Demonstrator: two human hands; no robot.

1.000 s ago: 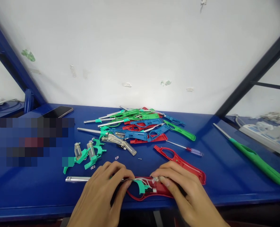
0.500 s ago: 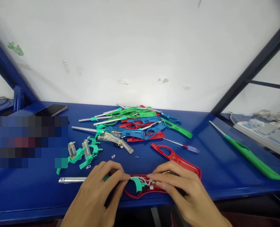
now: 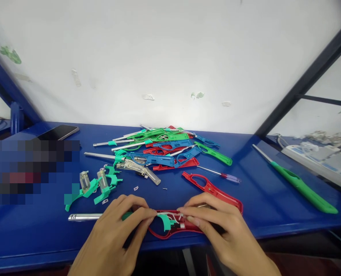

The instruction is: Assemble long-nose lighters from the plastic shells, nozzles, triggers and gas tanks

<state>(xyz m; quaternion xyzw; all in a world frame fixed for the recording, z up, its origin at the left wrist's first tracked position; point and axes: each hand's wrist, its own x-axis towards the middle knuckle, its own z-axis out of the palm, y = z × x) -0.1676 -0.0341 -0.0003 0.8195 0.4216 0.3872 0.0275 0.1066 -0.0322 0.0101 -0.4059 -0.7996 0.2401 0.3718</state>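
Note:
At the table's front edge lies a red lighter shell (image 3: pixel 163 234) with a silver tube (image 3: pixel 85 217) pointing left. A teal trigger (image 3: pixel 166 222) and white wires (image 3: pixel 170 214) sit inside it. My left hand (image 3: pixel 120 230) pinches the wires at the shell's left part, thumb and index finger together. My right hand (image 3: pixel 220 226) is closed at the shell's right part, its fingertips on the wire ends; the palm hides part of the shell. Just behind my right hand rests another red shell half (image 3: pixel 213 188).
Lighter shells and tubes (image 3: pixel 164 147) are piled at the back. A screwdriver (image 3: pixel 229 178) lies right of them, a green lighter (image 3: pixel 302 188) farther right. Teal parts with clear tanks (image 3: pixel 101 184) are at left, near a phone (image 3: pixel 59 132). A white power strip (image 3: pixel 317 163) stands far right.
The view has shifted slightly. Both hands remain at the red shell; the fingertips of my right hand have closed a little over the wire ends.

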